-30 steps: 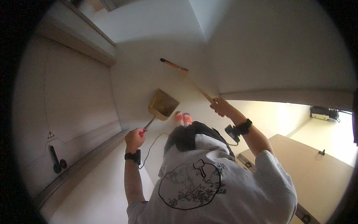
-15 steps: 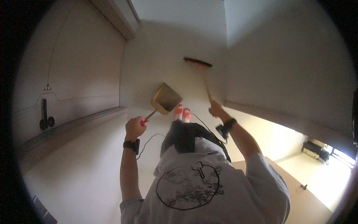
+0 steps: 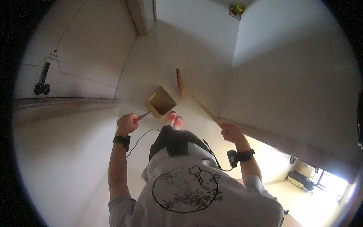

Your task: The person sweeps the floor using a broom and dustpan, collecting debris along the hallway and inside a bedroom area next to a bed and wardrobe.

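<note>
1. Closed tight, my left hand [image 3: 126, 124] sits left of centre in the frame, fist wrapped round the red-tipped thin metal handle [image 3: 142, 115] of a tan, scoop-shaped dustpan [image 3: 161, 102].
2. That dustpan lies just above and right of the hand, its open mouth low over the pale floor [image 3: 159, 75] and turned toward the broom head. I judge it light and rigid; the thin handle leaves it free to swing or twist, so a hold at the red end needs a firm wrist.
3. At centre, below the pan, my feet in red-and-white slippers [image 3: 174, 119] stand just beside its lower edge.
4. Above them, a broom head with brownish bristles [image 3: 180, 84] rests on the floor just right of the pan, apart from it by a narrow gap.
5. From that head, a long wooden broomstick [image 3: 206, 110] runs down and right to my right hand [image 3: 230, 132], which is curled shut round the upper end. I judge the stick stiff and light, with soft bristles; a one-handed hold so far from the head gives reach but less control.
</note>
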`<state>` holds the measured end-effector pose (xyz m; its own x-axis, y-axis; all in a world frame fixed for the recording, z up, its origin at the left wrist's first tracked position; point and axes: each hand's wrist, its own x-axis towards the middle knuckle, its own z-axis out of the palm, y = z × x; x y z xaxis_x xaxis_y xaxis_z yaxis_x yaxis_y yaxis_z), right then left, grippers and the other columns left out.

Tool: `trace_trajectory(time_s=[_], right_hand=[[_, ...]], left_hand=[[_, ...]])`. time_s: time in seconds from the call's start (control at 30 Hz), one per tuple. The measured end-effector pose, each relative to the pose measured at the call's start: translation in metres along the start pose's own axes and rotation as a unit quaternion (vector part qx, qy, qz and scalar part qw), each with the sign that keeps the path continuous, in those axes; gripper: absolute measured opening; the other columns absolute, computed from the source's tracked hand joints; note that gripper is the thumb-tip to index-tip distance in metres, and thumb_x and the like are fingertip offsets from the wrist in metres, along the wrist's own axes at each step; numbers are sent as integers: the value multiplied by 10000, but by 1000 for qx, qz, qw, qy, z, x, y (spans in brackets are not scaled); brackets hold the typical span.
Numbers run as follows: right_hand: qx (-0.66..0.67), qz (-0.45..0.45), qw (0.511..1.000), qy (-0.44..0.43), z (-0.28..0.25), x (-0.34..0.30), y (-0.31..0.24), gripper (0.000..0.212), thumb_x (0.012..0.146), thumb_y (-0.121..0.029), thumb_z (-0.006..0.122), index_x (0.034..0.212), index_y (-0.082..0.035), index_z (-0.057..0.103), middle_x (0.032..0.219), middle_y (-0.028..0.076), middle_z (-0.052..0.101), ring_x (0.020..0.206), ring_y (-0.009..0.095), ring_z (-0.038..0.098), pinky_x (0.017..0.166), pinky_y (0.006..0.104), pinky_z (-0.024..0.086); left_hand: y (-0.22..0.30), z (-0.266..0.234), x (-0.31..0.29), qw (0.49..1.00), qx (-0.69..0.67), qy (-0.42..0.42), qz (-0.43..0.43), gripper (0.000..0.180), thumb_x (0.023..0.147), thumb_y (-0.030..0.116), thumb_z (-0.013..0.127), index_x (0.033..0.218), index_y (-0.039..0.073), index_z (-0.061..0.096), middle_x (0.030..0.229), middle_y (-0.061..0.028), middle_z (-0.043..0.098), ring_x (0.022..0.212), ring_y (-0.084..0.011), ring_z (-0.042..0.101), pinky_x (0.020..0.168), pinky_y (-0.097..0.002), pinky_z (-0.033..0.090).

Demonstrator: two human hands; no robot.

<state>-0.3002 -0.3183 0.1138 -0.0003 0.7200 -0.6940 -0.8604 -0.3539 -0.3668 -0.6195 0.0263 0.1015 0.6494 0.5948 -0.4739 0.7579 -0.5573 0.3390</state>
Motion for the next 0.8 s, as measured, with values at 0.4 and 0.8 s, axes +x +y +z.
trace_trajectory(time_s=[0.4,0.8], right_hand=[[-752,9,636,176,-55,284,-145,210,779,-113,494,588,-43,441,510,49,421,445,134,376,419,286,314],[-865,-153,459,130,-38,311,-34,323,732,-94,505,1018,51,462,867,197,553,769,317,551,698,412,443]], left_hand=[[-32,9,-34,985,-80,68,-138,116,671,157,537,758,123,606,715,-83,611,675,-279,580,607,-370,464],[-40,7,-18,973,-82,62,-209,105,657,154,564,756,135,596,667,-72,612,636,-257,589,586,-356,469]])
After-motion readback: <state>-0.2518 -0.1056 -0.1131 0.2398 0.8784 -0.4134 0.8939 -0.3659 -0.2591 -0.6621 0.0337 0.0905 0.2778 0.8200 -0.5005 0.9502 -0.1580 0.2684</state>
